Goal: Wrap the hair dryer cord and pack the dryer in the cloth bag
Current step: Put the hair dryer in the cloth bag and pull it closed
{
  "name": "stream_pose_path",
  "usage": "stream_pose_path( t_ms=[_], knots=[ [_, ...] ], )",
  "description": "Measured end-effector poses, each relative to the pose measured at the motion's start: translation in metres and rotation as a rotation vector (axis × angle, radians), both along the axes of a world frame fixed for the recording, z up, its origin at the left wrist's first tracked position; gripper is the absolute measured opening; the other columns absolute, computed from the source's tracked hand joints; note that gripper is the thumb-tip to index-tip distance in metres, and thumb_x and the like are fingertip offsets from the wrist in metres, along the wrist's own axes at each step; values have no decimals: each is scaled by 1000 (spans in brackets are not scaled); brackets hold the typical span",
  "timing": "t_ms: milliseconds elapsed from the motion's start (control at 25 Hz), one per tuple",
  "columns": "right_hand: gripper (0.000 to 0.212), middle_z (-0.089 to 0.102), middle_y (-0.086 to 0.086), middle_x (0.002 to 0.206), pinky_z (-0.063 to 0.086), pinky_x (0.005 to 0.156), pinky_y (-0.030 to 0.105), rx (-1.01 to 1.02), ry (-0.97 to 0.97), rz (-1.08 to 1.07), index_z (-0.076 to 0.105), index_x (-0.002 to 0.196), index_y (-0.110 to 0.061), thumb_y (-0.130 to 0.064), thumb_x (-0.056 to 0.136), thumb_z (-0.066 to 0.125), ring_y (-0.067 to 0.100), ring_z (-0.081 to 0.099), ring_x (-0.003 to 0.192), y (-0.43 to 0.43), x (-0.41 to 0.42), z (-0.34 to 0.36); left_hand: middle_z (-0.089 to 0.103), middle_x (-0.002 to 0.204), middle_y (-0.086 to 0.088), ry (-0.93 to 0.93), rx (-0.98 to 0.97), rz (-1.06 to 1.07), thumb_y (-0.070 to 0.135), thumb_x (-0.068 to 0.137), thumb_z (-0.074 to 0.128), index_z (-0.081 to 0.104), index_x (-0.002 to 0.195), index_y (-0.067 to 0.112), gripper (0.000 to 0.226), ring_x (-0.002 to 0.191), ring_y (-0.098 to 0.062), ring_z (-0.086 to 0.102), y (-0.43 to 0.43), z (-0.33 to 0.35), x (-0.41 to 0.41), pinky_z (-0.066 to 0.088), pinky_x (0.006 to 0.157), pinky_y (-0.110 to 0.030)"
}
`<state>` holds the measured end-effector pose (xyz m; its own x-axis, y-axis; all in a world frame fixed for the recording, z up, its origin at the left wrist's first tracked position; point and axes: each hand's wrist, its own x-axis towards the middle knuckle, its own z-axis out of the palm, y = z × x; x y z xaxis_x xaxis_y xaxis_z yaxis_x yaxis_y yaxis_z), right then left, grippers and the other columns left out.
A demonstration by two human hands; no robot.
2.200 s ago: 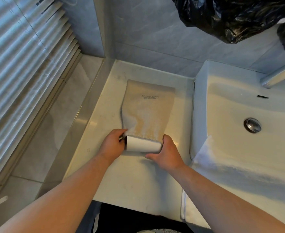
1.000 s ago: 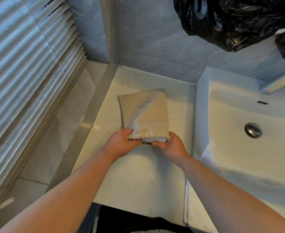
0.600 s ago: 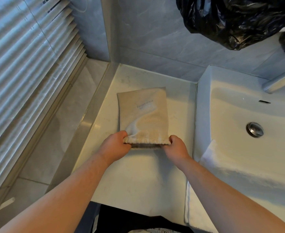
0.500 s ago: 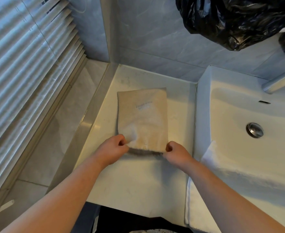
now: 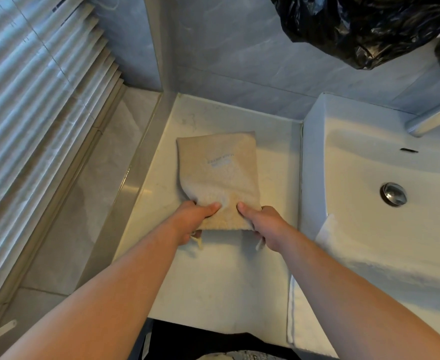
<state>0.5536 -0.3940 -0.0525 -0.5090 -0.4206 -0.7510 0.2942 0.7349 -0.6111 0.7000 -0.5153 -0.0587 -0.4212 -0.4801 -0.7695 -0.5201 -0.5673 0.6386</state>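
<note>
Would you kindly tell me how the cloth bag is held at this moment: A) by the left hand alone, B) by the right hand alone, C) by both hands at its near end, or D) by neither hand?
C: the left hand and the right hand each grip the cloth bag at its near drawstring end, thumbs on top.

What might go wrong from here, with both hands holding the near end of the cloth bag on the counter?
1. The left hand and right hand pinch the fabric of the cloth bag while the drawstring ends hang loose. The mouth may stay open, and the contents may slip out when the bag is lifted.
2. The sink wall is close on the right, so a hard sideways tug may knock the right hand on it.
</note>
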Motion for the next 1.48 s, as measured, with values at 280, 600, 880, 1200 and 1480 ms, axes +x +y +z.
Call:
stream_pose_path(
  t_ms=[280, 600, 880, 1200, 1480],
  knots=[
    [35, 68, 3, 83, 42, 41, 15, -66, -125, -173, 66, 102, -9, -34, 79, 76, 16, 63, 66, -5, 17, -3, 71, 86, -14, -109, -124, 68, 37, 84, 74, 68, 91, 10, 28, 76, -28, 65, -5, -21, 4, 43, 58, -30],
    [43, 64, 5, 74, 42, 49, 24, -7, -89, 3, 65, 101, -6, -43, 79, 73, 17, 58, 58, 7, 7, -4, 74, 86, -5, -45, -81, 0, 29, 88, 72, 69, 97, 12, 19, 76, -18, 70, -4, -6, 17, 56, 62, -27],
    [28, 44, 2, 55, 22, 46, 23, 26, -278, -44, 53, 75, -15, -31, 98, 48, 11, 31, 44, 60, 2, -10, 52, 65, -7, -193, -115, -222, 14, 102, 48, 50, 76, 10, 27, 49, -14, 43, 3, 3, 70, 33, 40, -23],
    [19, 42, 0, 55, 29, 50, 26, 6, 73, 20, 63, 76, -13, -28, 83, 72, 15, 34, 50, 72, -8, 1, 49, 61, -3, -399, -521, -416, 17, 98, 54, 65, 78, 9, 24, 53, -14, 42, -10, 21, 88, 29, 47, -23],
    [15, 69, 14, 91, 46, 66, 31, 145, 395, -28, 66, 84, -9, -23, 86, 63, 30, 62, 77, 68, 4, 0, 67, 110, -22, -703, -782, -632, 22, 100, 49, 64, 103, -1, 28, 102, -38, 63, -10, 19, 108, 47, 77, -33]
  ],
)
